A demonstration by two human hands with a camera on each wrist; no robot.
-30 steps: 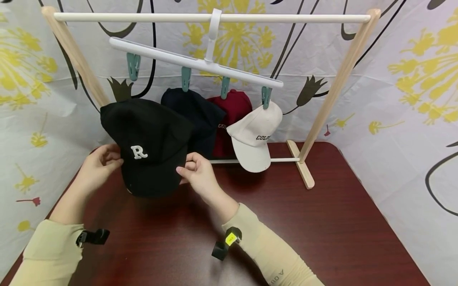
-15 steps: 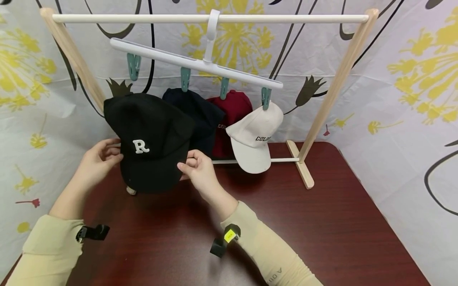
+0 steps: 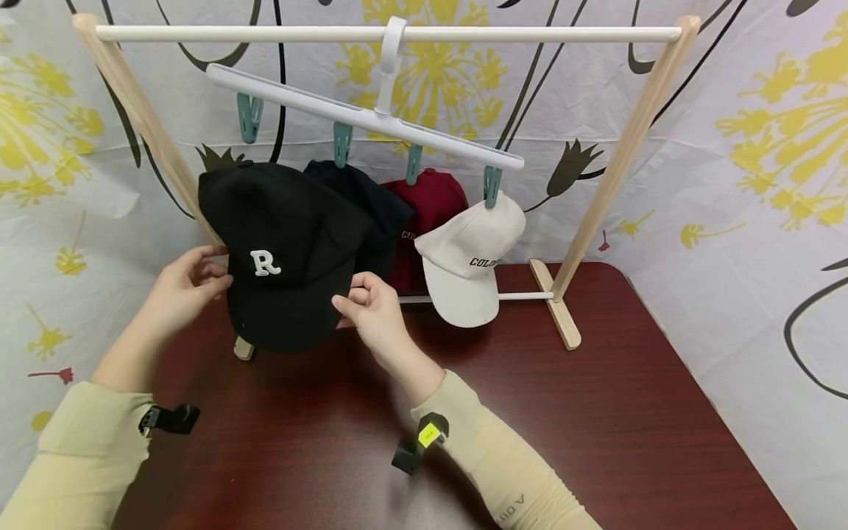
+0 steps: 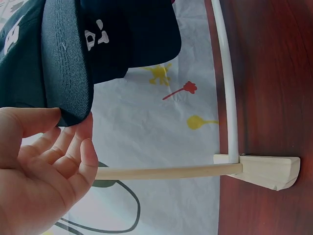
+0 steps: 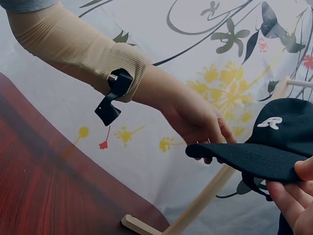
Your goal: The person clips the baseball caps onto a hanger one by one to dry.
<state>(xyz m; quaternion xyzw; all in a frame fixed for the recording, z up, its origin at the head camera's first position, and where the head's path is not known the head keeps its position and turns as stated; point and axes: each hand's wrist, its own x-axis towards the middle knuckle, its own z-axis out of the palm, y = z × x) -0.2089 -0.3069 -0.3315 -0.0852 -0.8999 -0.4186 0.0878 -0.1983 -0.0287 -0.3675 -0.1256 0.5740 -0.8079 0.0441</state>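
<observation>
Both hands hold a black cap (image 3: 298, 221) with a white "R" by its brim, on the left of the head view. My left hand (image 3: 179, 287) pinches the brim's left edge between thumb and fingers; the left wrist view shows the pinched brim (image 4: 68, 63) closely. My right hand (image 3: 377, 313) pinches the opposite edge, thumb in front. The cap's crown sits just below the leftmost green clip (image 3: 249, 118), which grips nothing. Three other caps hang from the white hanger (image 3: 364, 116): navy (image 3: 384, 221), dark red (image 3: 433, 202) and white (image 3: 473, 258).
The hanger tilts down to the right on the top rail (image 3: 530, 34) of a wooden rack. Its right foot (image 3: 556, 305) and left foot (image 3: 244, 348) stand on the dark red-brown table (image 3: 596, 419). A patterned cloth (image 3: 748, 221) hangs behind.
Both hands have raised the black cap a little and shifted it slightly right. The rack's left foot has come into view below it. The hanger's left end has risen slightly.
</observation>
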